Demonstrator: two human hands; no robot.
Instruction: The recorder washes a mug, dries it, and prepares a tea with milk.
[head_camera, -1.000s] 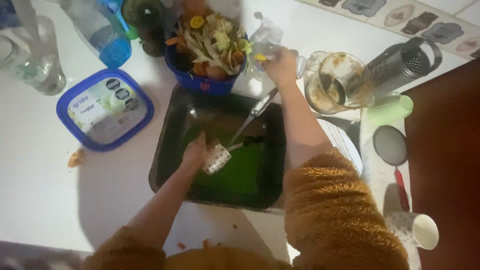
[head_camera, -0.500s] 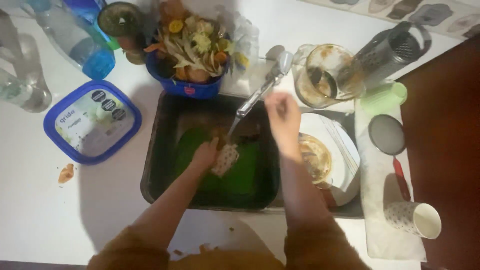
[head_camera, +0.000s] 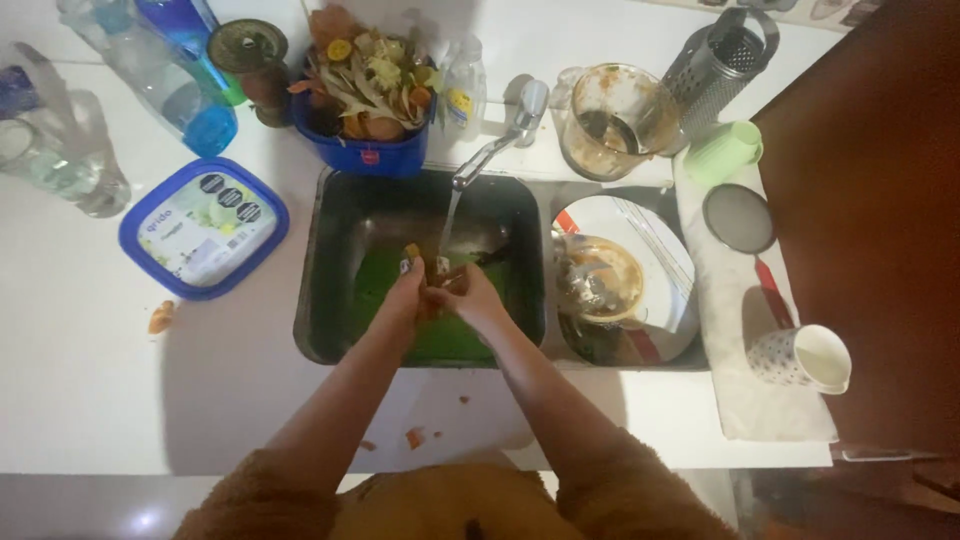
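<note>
Rinsing a small orange-and-white item (head_camera: 425, 268) inside the black rectangular sink (head_camera: 330, 300), both hands (head_camera: 445, 292) clutching it under the tap stream; dirty brown-smeared plate (head_camera: 600, 285) right of sink waiting.

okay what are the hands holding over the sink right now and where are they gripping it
Both the left hand and right hand close together on a small orange-and-white thing under the tap's stream; what it is and the exact grip can't be told.

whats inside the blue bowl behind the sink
The blue bowl is heaped with vegetable peelings and scraps, pale, orange and brown. The heap covers the inside of the bowl, so anything lower down cannot be seen.
</note>
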